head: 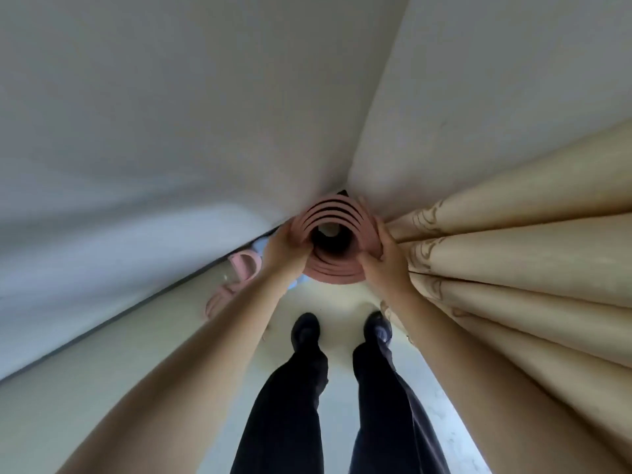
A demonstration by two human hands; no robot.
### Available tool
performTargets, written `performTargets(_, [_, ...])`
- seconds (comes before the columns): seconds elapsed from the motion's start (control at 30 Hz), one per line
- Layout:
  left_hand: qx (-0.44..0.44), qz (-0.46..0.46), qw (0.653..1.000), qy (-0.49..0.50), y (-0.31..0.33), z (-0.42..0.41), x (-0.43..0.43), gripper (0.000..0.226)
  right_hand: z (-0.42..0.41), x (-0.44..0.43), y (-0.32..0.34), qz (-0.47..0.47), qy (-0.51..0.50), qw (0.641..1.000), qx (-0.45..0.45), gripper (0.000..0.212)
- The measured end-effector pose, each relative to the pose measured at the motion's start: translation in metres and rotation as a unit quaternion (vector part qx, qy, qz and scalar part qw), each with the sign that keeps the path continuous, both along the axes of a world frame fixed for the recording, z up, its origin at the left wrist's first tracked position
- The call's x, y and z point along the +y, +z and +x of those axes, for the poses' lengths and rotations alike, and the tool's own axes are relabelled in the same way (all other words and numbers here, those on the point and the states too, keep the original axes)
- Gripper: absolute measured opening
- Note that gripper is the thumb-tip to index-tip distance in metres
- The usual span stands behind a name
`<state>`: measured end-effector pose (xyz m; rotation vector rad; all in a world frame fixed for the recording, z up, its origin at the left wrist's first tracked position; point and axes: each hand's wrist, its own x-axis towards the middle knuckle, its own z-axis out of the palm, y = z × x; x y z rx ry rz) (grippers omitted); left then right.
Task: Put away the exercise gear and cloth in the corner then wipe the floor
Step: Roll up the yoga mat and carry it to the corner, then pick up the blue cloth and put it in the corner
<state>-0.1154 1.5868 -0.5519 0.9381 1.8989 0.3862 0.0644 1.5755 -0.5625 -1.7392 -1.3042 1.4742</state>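
Mat [333,273]: pink, rolled, standing on end in the corner where the walls meet; far left, pink loops [244,265] lie on the floor [102,388] by the wall, a bit of blue cloth [260,243] just beside them; my left hand [285,248] curls its fingers over the roll's top rim; my right hand [383,258] wraps the opposite side; curtain [513,251] close at right. Probably light, spongy, grippy; the loose coils could unroll or tip, so best to squeeze the outer wrap from both sides.
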Motion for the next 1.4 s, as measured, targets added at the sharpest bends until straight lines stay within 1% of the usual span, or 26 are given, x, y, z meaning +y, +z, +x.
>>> performTargets(0.03, [0.009, 0.008, 1.000, 0.004, -0.010, 0.001, 0.007, 0.030, -0.001, 0.007, -0.012, -0.003, -0.023, 1.000, 0.006, 0.085])
performTargets(0.1, [0.009, 0.031, 0.999, 0.020, -0.025, -0.001, 0.023, 0.036, -0.001, 0.022, -0.029, 0.015, -0.036, 0.999, 0.020, 0.074])
performTargets(0.17, [-0.034, 0.050, 0.997, 0.048, -0.032, -0.002, 0.036, 0.049, 0.001, 0.035, -0.042, 0.033, -0.025, 0.999, 0.004, 0.065])
performTargets(0.2, [-0.053, 0.053, 0.995, 0.061, -0.038, -0.001, 0.041, 0.052, 0.002, 0.043, -0.050, 0.029, -0.016, 0.999, -0.009, 0.059])
performTargets(0.23, [-0.052, 0.063, 0.996, 0.047, -0.043, 0.001, 0.043, 0.047, 0.002, 0.049, -0.056, 0.026, -0.004, 0.999, -0.018, 0.052])
performTargets(0.27, [-0.022, 0.072, 0.997, 0.004, -0.047, 0.002, 0.042, 0.038, 0.002, 0.053, -0.060, 0.023, 0.011, 0.999, -0.034, 0.047])
performTargets(0.3, [0.009, 0.077, 0.996, -0.044, -0.051, 0.003, 0.040, 0.034, 0.001, 0.054, -0.064, 0.019, 0.031, 0.998, -0.046, 0.051])
performTargets(0.33, [0.038, 0.079, 0.992, -0.090, -0.055, 0.002, 0.038, 0.043, 0.001, 0.054, -0.067, 0.010, 0.055, 0.997, -0.060, 0.057])
performTargets(0.37, [0.061, 0.073, 0.987, -0.129, -0.059, 0.001, 0.036, 0.056, 0.001, 0.053, -0.070, 0.006, 0.083, 0.993, -0.079, 0.062])
performTargets(0.4, [0.082, 0.057, 0.982, -0.158, -0.061, -0.001, 0.035, 0.065, 0.002, 0.052, -0.071, 0.012, 0.112, 0.989, -0.097, 0.068])
performTargets(0.43, [0.093, 0.042, 0.979, -0.178, -0.064, -0.003, 0.032, 0.070, 0.003, 0.052, -0.074, 0.022, 0.141, 0.984, -0.108, 0.073])
performTargets(0.47, [0.096, 0.034, 0.976, -0.191, -0.065, -0.006, 0.030, 0.071, 0.003, 0.051, -0.075, 0.029, 0.161, 0.980, -0.112, 0.078])
performTargets(0.53, [0.093, 0.040, 0.974, -0.201, -0.060, -0.010, 0.026, 0.068, 0.003, 0.051, -0.074, 0.037, 0.170, 0.978, -0.118, 0.083])
performTargets(0.63, [0.155, 0.065, 0.960, -0.224, -0.039, -0.016, 0.015, 0.062, 0.002, 0.047, -0.057, 0.057, 0.149, 0.973, -0.169, 0.083])
performTargets(0.7, [0.200, 0.085, 0.948, -0.233, -0.018, -0.022, 0.003, 0.062, 0.000, 0.043, -0.032, 0.075, 0.145, 0.961, -0.225, 0.079])
performTargets(0.77, [0.253, 0.116, 0.930, -0.241, 0.014, -0.026, -0.010, 0.062, -0.002, 0.044, 0.003, 0.119, 0.144, 0.947, -0.261, 0.074])
performTargets(0.9, [0.340, 0.191, 0.893, -0.226, 0.105, -0.038, -0.018, 0.061, -0.007, 0.058, 0.089, 0.225, 0.169, 0.916, -0.286, 0.071])
performTargets(1.03, [0.424, 0.289, 0.842, -0.167, 0.218, -0.055, -0.022, 0.060, -0.026, 0.078, 0.199, 0.382, 0.182, 0.870, -0.253, 0.071])
performTargets(1.1, [0.466, 0.344, 0.808, -0.110, 0.272, -0.063, -0.032, 0.059, -0.041, 0.090, 0.250, 0.447, 0.173, 0.849, -0.220, 0.070])
performTargets(1.17, [0.511, 0.372, 0.774, -0.044, 0.316, -0.072, -0.053, 0.059, -0.063, 0.093, 0.293, 0.487, 0.159, 0.840, -0.176, 0.071])
performTargets(1.23, [0.543, 0.365, 0.756, 0.016, 0.344, -0.081, -0.086, 0.060, -0.084, 0.084, 0.323, 0.507, 0.177, 0.831, -0.142, 0.071])
performTargets(1.3, [0.565, 0.348, 0.746, 0.059, 0.361, -0.089, -0.125, 0.061, -0.104, 0.064, 0.339, 0.530, 0.224, 0.806, -0.137, 0.071])
performTargets(1.4, [0.574, 0.317, 0.748, 0.103, 0.383, -0.109, -0.183, 0.064, -0.132, 0.024, 0.354, 0.565, 0.275, 0.768, -0.124, 0.072])
